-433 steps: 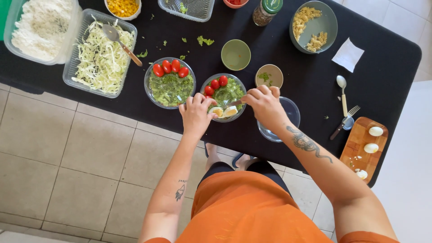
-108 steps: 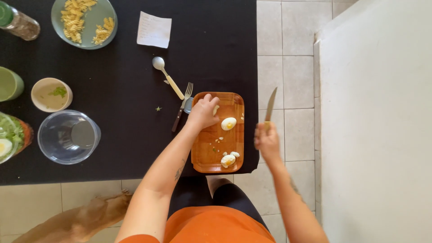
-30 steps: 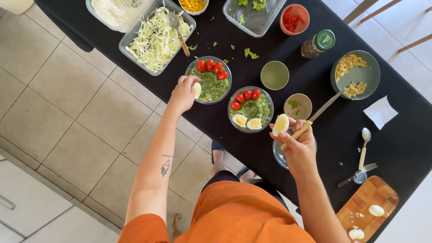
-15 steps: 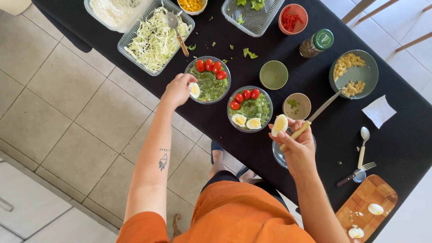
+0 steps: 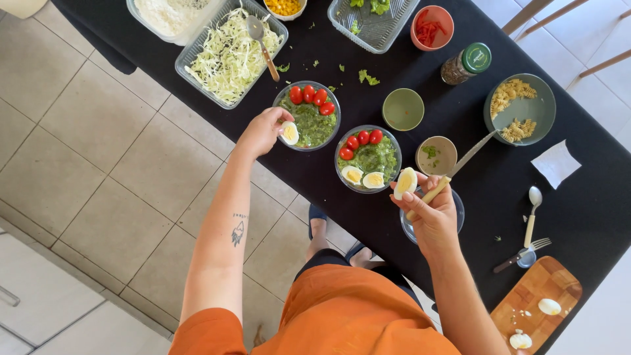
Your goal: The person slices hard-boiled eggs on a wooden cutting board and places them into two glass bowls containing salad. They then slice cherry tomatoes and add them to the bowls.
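My left hand (image 5: 263, 131) holds a boiled egg half (image 5: 290, 133) at the near rim of a glass bowl (image 5: 307, 116) of chopped greens topped with cherry tomatoes. My right hand (image 5: 430, 213) grips a second egg half (image 5: 405, 182) together with a knife (image 5: 458, 167), its blade pointing up and right. Between the hands stands a second salad bowl (image 5: 368, 158) with greens, tomatoes and two egg halves. An empty glass bowl (image 5: 455, 210) sits under my right hand.
On the black table (image 5: 578, 210): shredded cabbage tray with a spoon (image 5: 230, 52), pasta bowl (image 5: 519, 108), green cup (image 5: 403, 109), small herb bowl (image 5: 436, 155), spice jar (image 5: 465, 64), red pepper bowl (image 5: 432, 27), spoon and fork (image 5: 529, 233), wooden board with egg pieces (image 5: 536, 306), napkin (image 5: 556, 163).
My left hand has brought its egg half down onto the near edge of the left salad bowl. My right hand has stayed in place with the egg half and knife.
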